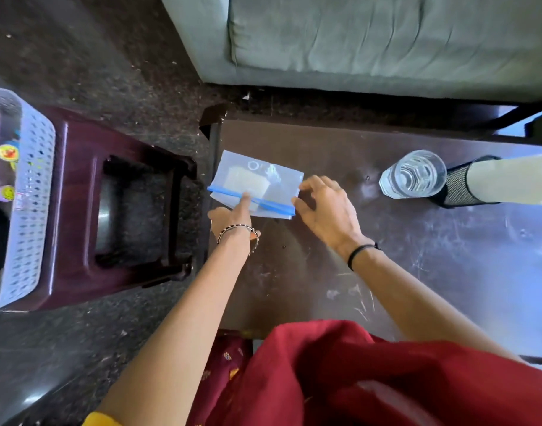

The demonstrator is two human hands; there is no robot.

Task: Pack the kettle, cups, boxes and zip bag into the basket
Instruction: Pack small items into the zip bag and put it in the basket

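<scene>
1 clear zip bag [263,179], with a pale block inside, lies flat near the table's [386,272] far left corner. It looks light, limp and slippery; the stiffer blue zip strip seems the best hold. The left hand [232,216] presses that strip with a straight forefinger; the right hand [325,207] pinches the bag's right edge. The bag's white print is unreadable. The basket [33,179] stands apart to the left, its stickers illegible.
</scene>
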